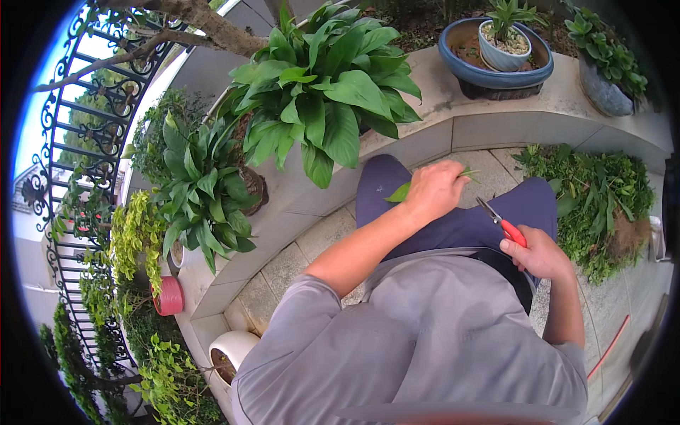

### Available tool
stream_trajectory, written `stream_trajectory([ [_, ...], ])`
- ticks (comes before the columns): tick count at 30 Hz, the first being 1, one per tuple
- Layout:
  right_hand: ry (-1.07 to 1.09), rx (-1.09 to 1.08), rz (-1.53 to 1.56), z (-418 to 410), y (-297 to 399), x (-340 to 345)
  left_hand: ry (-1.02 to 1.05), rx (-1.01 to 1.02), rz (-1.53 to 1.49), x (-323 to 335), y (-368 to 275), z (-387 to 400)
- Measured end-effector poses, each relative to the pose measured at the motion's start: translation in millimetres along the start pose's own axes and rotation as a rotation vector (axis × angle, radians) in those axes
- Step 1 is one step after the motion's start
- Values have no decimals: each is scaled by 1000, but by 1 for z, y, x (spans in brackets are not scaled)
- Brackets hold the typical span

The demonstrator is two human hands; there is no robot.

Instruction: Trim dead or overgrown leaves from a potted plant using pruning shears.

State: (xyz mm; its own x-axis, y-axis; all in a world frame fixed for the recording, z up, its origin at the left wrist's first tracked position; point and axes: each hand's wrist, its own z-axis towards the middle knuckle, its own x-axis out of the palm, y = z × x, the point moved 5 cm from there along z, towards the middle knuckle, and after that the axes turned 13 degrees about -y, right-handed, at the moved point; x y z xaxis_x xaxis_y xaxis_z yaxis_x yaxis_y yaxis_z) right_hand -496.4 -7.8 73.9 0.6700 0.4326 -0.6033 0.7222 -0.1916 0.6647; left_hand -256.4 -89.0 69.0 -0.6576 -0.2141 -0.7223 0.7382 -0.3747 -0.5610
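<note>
My left hand (434, 190) is closed around a green leaf (398, 193), whose blade sticks out on one side and whose narrow end shows past the fingers. It is above my knees, to the right of a large broad-leaved potted plant (340, 95). In my right hand (539, 251) are red-handled pruning snips (511, 231), held over my lap. Their pointed blades face up and left, towards my left hand, without touching the leaf. A smaller broad-leaved plant (207, 186) stands to the left on the curved ledge.
A pile of cut greenery (595, 212) lies on the paving at the right. Along the ledge stand a blue oval planter (496, 79), a grey stone-like pot (605, 93) and a pink pot (169, 296). A white pot (239, 345) is at the lower left, below a branch (223, 26) higher up.
</note>
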Motion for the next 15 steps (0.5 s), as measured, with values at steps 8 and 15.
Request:
stream_trajectory([
  [8,-196,95,-21,-47,-46,0,476,587,-286,187,-279,85],
  [15,-330,76,294,-31,-70,-15,160,456,-517,114,-154,47],
])
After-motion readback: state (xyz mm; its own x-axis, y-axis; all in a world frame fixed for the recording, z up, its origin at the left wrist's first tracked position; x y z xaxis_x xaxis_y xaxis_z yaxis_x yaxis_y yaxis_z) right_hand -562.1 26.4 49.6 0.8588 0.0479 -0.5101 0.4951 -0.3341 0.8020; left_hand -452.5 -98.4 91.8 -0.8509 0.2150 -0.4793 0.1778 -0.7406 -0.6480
